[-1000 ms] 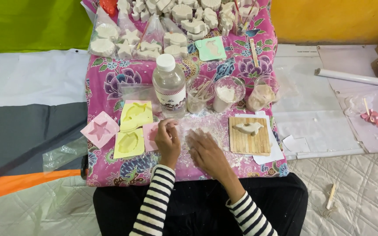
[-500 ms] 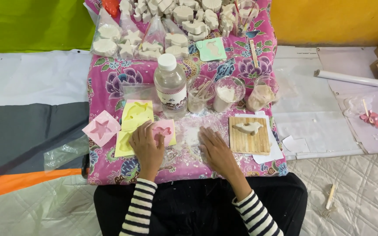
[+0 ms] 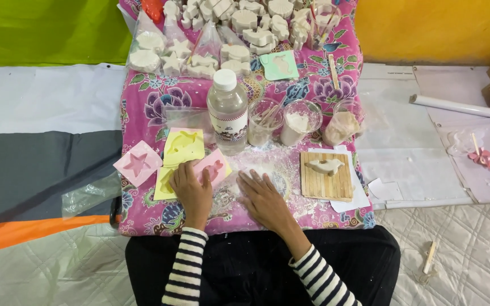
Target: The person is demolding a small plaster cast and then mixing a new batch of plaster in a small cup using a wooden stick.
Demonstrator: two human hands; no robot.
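Fingers of the left hand [image 3: 193, 187] lie flat on the pink mold [image 3: 214, 168]; right hand [image 3: 263, 195] rests spread, just beside.

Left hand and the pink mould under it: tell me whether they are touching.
Touching. The head view shows the left hand lying flat, its fingers covering the near part of the pink mould, no gap visible between them.

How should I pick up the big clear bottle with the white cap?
Probably around the plastic bottle at its middle, coming from the near side, toward the person. It stands upright and its body looks round. Cups stand close on one side, and moulds on the other, so the front looks the freest way in.
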